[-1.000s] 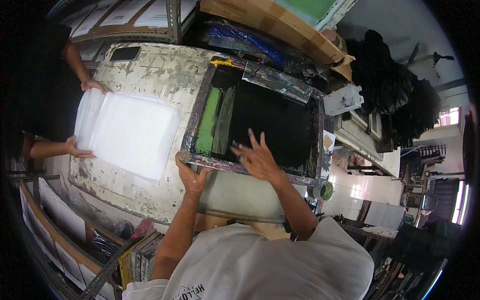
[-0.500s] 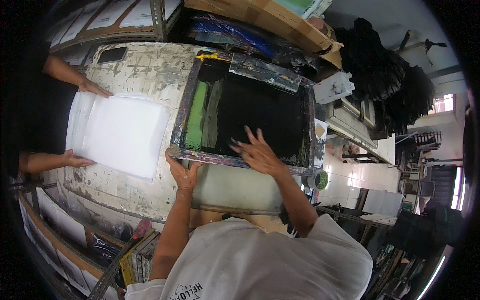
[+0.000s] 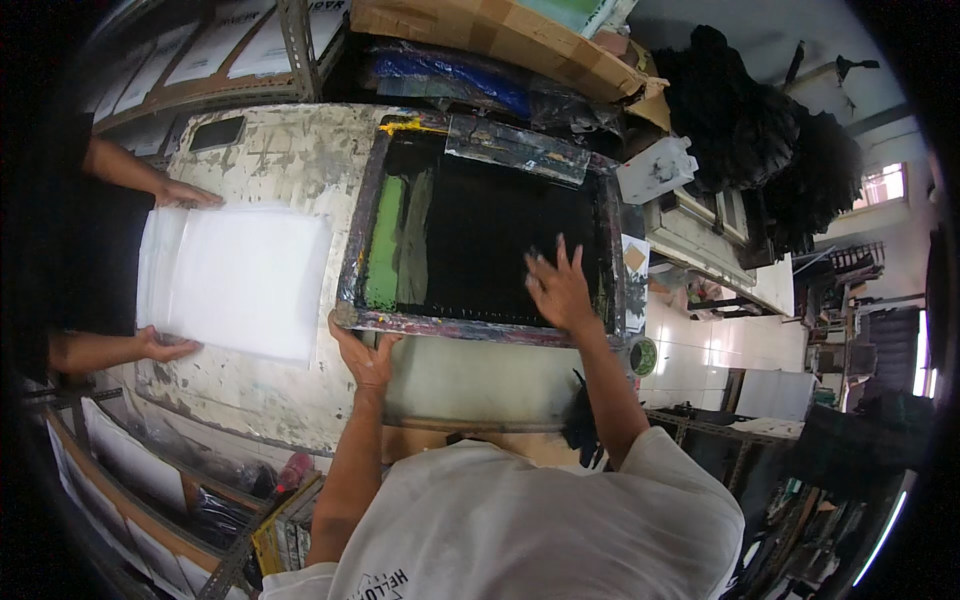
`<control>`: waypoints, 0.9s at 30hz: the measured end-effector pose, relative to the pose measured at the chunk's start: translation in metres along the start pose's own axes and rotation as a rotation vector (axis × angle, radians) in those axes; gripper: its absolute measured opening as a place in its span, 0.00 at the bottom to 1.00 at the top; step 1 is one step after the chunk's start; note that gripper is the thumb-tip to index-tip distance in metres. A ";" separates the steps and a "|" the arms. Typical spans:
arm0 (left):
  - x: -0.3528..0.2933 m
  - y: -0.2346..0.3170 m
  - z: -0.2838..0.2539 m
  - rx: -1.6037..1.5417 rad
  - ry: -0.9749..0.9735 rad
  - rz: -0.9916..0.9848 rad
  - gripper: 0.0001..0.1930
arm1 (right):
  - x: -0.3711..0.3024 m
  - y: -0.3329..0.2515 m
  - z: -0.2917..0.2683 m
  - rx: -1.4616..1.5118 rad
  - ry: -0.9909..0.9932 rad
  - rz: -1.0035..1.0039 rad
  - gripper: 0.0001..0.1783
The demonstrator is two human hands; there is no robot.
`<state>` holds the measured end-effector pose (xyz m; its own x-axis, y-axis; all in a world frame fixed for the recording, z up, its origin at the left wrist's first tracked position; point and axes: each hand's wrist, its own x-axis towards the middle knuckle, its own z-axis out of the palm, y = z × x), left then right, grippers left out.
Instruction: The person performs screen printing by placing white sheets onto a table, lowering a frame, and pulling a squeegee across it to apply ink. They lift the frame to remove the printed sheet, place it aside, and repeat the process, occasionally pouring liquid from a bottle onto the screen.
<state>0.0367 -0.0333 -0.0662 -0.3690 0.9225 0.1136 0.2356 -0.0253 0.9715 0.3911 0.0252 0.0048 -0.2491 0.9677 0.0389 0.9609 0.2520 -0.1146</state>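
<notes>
A screen printing frame (image 3: 470, 322) with paint-stained wooden sides lies on the worktable in front of me. Dark ink covers most of its mesh, with a green strip (image 3: 384, 245) along the left side. My left hand (image 3: 366, 360) grips the frame's near left corner, fingers at the edge and thumb apart to the right. Over the right part of the dark mesh is my right hand (image 3: 563, 290), holding nothing, its fingers spread. Whether its fingertips touch the mesh I cannot tell. A flat, ink-smeared board (image 3: 517, 150) rests across the frame's far side.
Left of the frame, a co-worker's two hands (image 3: 168, 346) hold a stack of white sheets (image 3: 252, 285) on the stained worktable (image 3: 290, 150). A phone-like dark slab (image 3: 217, 134) lies beyond it. A white jug (image 3: 657, 170) stands beside the far right corner; a cardboard box (image 3: 500, 40) is behind.
My right hand has moved right across the dark mesh, fingers still spread. The left hand keeps its hold on the frame's corner. The whole view has shifted slightly.
</notes>
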 end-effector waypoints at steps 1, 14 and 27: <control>0.000 -0.002 0.000 0.013 0.004 0.020 0.58 | 0.021 0.010 0.006 -0.029 0.025 0.011 0.26; -0.003 -0.006 0.002 -0.010 0.016 0.010 0.64 | 0.102 0.129 -0.003 -0.044 0.069 0.404 0.16; -0.004 -0.012 0.004 -0.019 0.029 -0.015 0.66 | 0.092 0.129 0.000 -0.201 0.161 0.206 0.13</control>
<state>0.0385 -0.0354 -0.0791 -0.3985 0.9112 0.1046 0.2130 -0.0190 0.9769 0.4919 0.1464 -0.0065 -0.0405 0.9803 0.1935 0.9977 0.0292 0.0609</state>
